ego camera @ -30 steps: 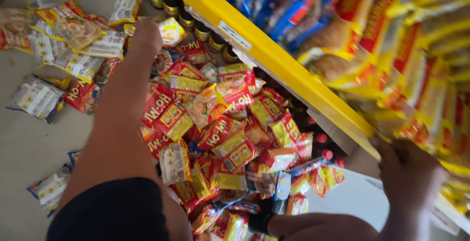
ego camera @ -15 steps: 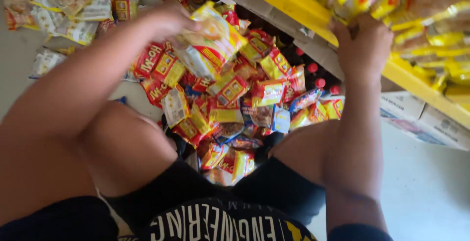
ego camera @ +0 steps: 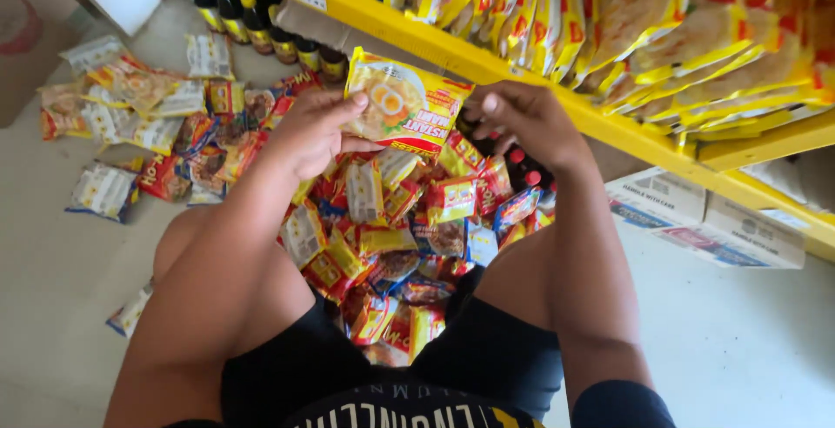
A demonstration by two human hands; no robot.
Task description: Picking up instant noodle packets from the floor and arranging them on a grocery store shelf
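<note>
My left hand [ego camera: 315, 130] holds a yellow instant noodle packet [ego camera: 402, 102] by its left edge, raised in front of the yellow shelf [ego camera: 452, 50]. My right hand [ego camera: 524, 117] touches the packet's right edge with its fingers curled. Below both hands lies a heap of red and yellow noodle packets [ego camera: 383, 219] on the floor between my knees. The shelf above holds upright rows of yellow noodle packets [ego camera: 626, 19].
Dark bottles with yellow caps [ego camera: 248, 15] stand under the shelf at the left. More packets [ego camera: 130, 110] are scattered over the pale floor to the left. Cardboard boxes [ego camera: 704, 215] sit under the shelf at the right. Red-capped bottles [ego camera: 522, 163] stand behind the heap.
My left hand picked a packet from the heap and lifted it toward the shelf. My right hand left the shelf's packets and came down to the held packet.
</note>
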